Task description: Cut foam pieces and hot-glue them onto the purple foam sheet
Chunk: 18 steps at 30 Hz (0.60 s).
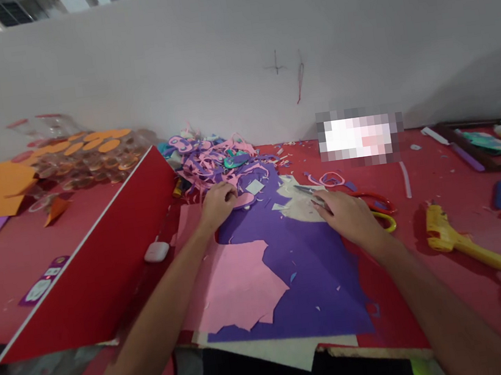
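Note:
My left hand (pixel 220 206) is closed, its curled fingers at the near end of a small rounded pink and purple foam cutout (pixel 245 200). Fingers of my right hand (pixel 349 216) are bent around the middle of a pair of scissors. The grey scissor blades (pixel 305 189) point left over a cream scrap (pixel 301 205), and red and yellow handles (pixel 385 221) show beyond the hand. Beneath both hands lies a purple foam sheet (pixel 318 277). A jagged-edged pink sheet (pixel 239 281) overlaps its left side.
A heap of pink and purple offcuts (pixel 214 161) lies against the wall. A red board (pixel 116 254) leans at left, beside a white earbud case (pixel 156 251). At right are a yellow glue gun (pixel 463 239) and a dark tray (pixel 480 148). Clear cups with orange discs (pixel 89 153) stand back left.

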Tool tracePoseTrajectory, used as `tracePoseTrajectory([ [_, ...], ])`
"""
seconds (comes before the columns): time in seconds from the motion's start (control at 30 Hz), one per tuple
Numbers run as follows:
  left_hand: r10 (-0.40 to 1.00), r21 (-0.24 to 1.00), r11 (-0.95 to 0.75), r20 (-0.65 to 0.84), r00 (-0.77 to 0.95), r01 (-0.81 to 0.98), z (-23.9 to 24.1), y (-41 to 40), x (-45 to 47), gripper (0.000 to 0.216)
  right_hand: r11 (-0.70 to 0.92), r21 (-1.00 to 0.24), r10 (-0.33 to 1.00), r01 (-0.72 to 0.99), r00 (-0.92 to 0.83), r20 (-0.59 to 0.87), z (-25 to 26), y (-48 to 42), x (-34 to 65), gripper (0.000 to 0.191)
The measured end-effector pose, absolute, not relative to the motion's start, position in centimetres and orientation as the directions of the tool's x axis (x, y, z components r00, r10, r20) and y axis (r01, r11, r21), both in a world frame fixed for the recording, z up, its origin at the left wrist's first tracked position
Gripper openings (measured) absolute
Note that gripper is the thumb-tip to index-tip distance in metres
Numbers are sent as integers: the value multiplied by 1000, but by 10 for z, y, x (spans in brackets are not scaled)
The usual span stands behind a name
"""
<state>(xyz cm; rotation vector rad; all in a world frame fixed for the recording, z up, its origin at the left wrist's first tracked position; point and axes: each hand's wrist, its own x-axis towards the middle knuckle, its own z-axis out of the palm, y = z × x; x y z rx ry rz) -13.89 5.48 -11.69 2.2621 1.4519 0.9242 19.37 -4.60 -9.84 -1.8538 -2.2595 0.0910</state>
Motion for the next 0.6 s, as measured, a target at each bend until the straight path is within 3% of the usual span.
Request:
tracePoseTrajectory([
  [0.3, 853, 439, -500, 397, 338, 747, -113, 48, -134, 21, 202, -215, 970, 955, -164, 182, -100, -47, 193, 31],
  [0.6, 797, 296, -600, 307, 521, 743, -111, 42, -129, 22, 278, -438, 923, 855, -111, 368, -99, -53, 182, 31],
])
